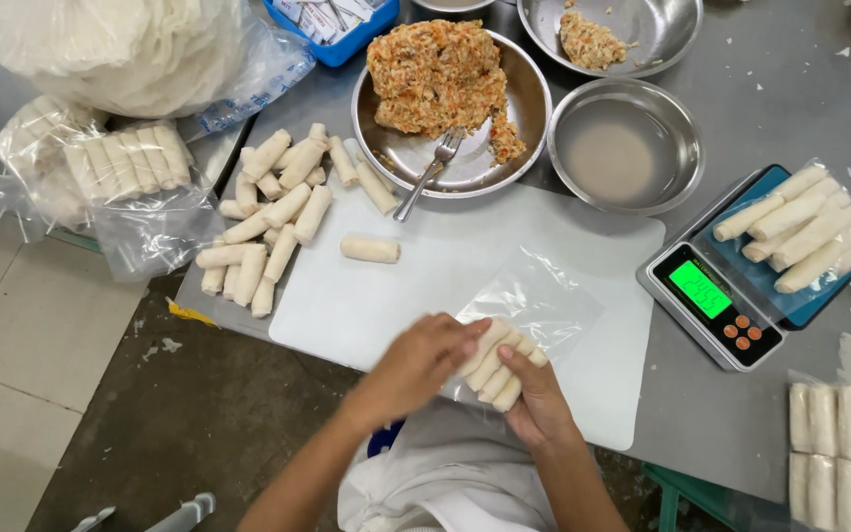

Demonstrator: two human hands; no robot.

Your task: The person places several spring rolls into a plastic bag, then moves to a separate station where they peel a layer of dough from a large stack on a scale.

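My left hand [416, 363] and my right hand [536, 399] both grip a small bundle of pale spring rolls [497, 366] at the mouth of a clear plastic bag [534, 300]. The bag lies on a white cutting board [366, 305]. One loose roll [370, 249] lies alone on the board above my hands. A heap of several uncooked rolls [268, 222] sits at the board's left edge.
A metal bowl of orange filling [440, 74] holds a fork [430, 169]. An emptier bowl [625, 145] stands to its right, another [608, 34] behind. A digital scale [716, 296] carries a bag of rolls [805, 232]. Packed bags lie far left [120, 163] and bottom right [844, 453].
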